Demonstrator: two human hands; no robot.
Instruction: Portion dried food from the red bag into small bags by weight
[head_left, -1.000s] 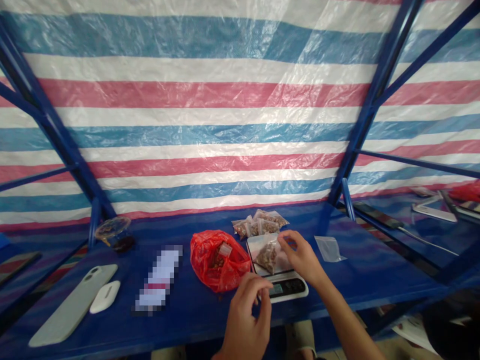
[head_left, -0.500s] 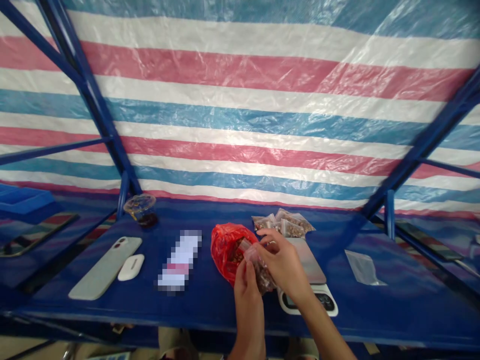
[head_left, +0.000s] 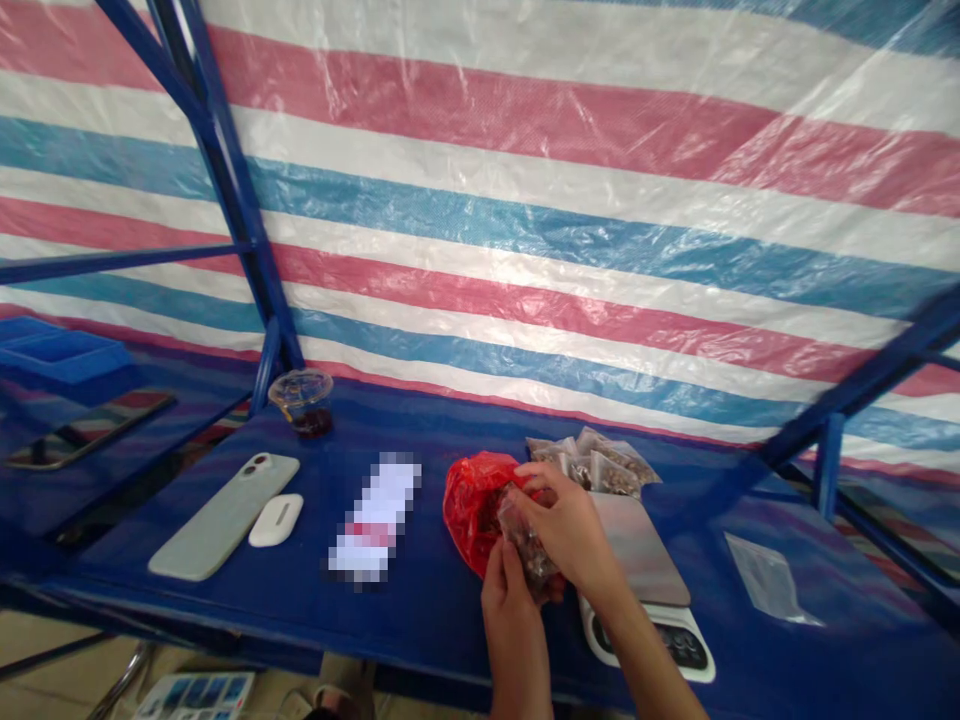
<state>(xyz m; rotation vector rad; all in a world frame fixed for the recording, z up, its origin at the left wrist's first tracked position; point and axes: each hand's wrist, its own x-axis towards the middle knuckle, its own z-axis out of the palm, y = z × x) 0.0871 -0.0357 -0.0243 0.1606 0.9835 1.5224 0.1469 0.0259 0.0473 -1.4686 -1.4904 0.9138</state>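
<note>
Between my hands is a small clear zip bag (head_left: 529, 545) with brown bits in it. My left hand (head_left: 511, 590) grips its lower left side from below. The fingers of my right hand (head_left: 564, 520) pinch the bag near its top. Right behind it stands a red plastic bag (head_left: 466, 505), its mouth open and dark brown contents partly showing. Several filled zip bags (head_left: 611, 468) lie in a pile beyond my right hand. A white kitchen scale (head_left: 645, 550) with a metal plate sits to the right, partly covered by my right forearm.
A flat zip bag (head_left: 769, 580) lies right of the scale. To the left are a blurred-out white sheet or screen (head_left: 379, 515), a white earbud case (head_left: 276, 520), a pale phone (head_left: 225, 517) and a clear cup (head_left: 306, 405) with dark liquid. Blue frame bars (head_left: 240, 180) rise at both sides.
The camera view has shifted and tilted. Both hands still hold the small zip bag in front of the red bag, and the right fingers have moved slightly along its top.
</note>
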